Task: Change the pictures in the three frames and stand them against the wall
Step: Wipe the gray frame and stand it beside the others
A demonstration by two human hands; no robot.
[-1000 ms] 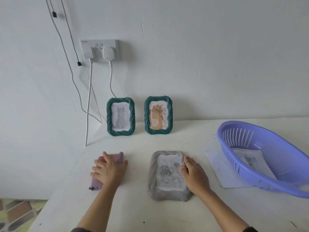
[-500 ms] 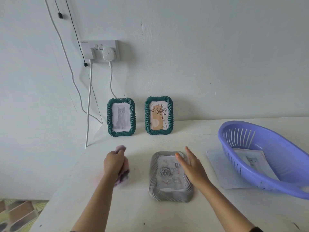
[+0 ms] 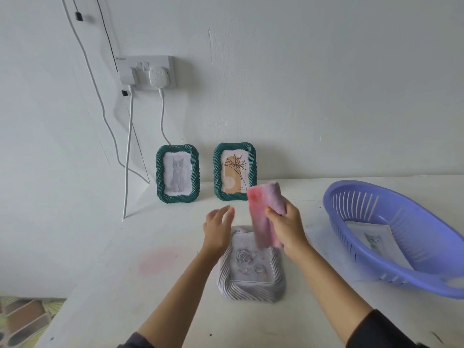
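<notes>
A grey ribbed frame (image 3: 251, 290) with a rose picture lies flat on the white table (image 3: 125, 285) in front of me. My right hand (image 3: 288, 227) grips a pink and lilac cloth (image 3: 263, 209) above the frame's top edge. My left hand (image 3: 217, 228) hovers just left of the cloth, fingers straight and empty. Two green frames stand against the wall: one with a cat picture (image 3: 177, 177), one with a flower drawing (image 3: 234, 171).
A purple plastic basket (image 3: 376, 237) sits at the right, with a cat print (image 3: 374, 241) inside it. White cables hang from a wall socket (image 3: 147, 71) down to the table's left back corner. The table's left edge drops to a patterned floor.
The cloth has passed from my left hand to my right hand and risen above the grey frame. My left hand has let go and opened.
</notes>
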